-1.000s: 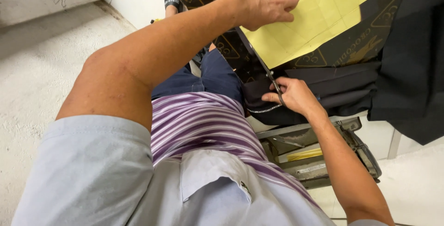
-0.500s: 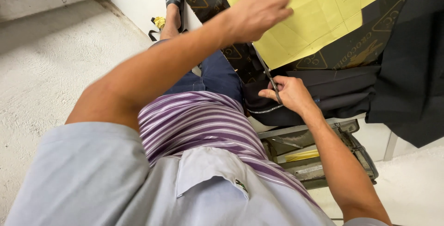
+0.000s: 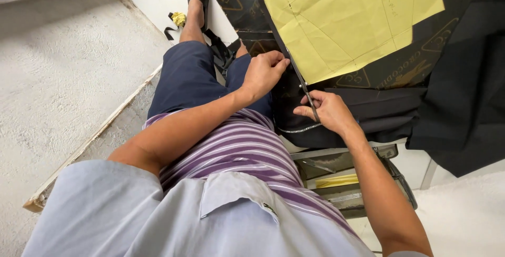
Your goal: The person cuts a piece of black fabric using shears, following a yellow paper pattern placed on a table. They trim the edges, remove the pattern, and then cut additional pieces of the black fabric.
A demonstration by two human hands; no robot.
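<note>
Left hand (image 3: 265, 73) has come off the yellow paper pattern (image 3: 352, 20) down to the black fabric (image 3: 294, 109) edge, fingers curled shut on it; right hand (image 3: 326, 111) fingers closed around scissors (image 3: 307, 91), blades at pattern edge; cutting looks underway.

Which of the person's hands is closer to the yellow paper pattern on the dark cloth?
Left. The left hand grips the dark cloth right beside the yellow paper pattern's lower edge. The right hand works scissors just below it, slightly farther off.
</note>
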